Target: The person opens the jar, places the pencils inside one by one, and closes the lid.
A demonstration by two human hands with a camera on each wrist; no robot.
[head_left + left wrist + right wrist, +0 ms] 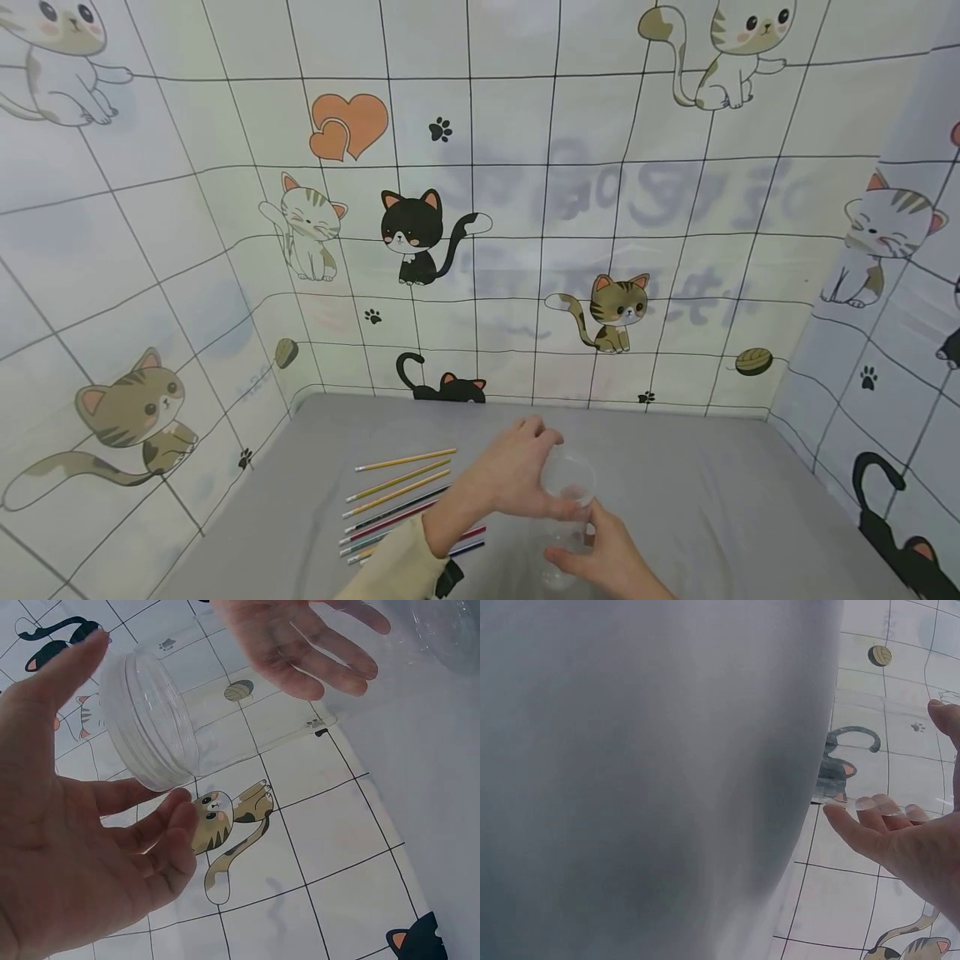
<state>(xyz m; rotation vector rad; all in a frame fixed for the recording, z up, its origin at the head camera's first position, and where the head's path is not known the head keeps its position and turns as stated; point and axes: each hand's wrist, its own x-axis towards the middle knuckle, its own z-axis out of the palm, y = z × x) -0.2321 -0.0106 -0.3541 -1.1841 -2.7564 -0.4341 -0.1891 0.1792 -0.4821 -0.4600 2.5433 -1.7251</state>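
A clear plastic jar stands between my two hands over the grey cloth. Its ribbed see-through lid shows at the jar's top end. My left hand reaches over from the left and holds the lid, thumb on one side and curled fingers on the other. Lower down, my right hand grips the jar's body, thumb and fingers bent round it. Through the clear wall the right hand's fingertips show in the right wrist view. The jar's base is hard to make out.
Several pencils lie side by side on the grey cloth, left of the jar and partly under my left forearm. A white cloth wall with printed cats surrounds the surface at the back and sides.
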